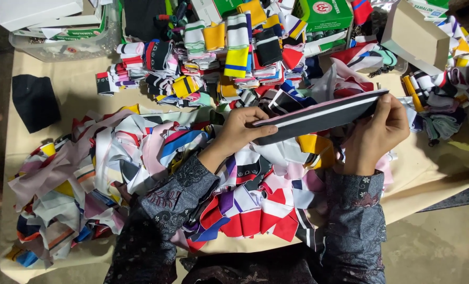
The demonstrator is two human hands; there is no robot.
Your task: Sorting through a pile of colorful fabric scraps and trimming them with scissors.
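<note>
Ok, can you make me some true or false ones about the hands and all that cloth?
1. Both hands hold one dark strip. True: the left hand and right hand grip its ends.
2. The strip is all yellow. False: it is dark with pale edge lines.
3. A cloth pile lies under the arms. True.
4. The black cloth lies on that pile. False: it lies apart, on the tan cover.
</note>
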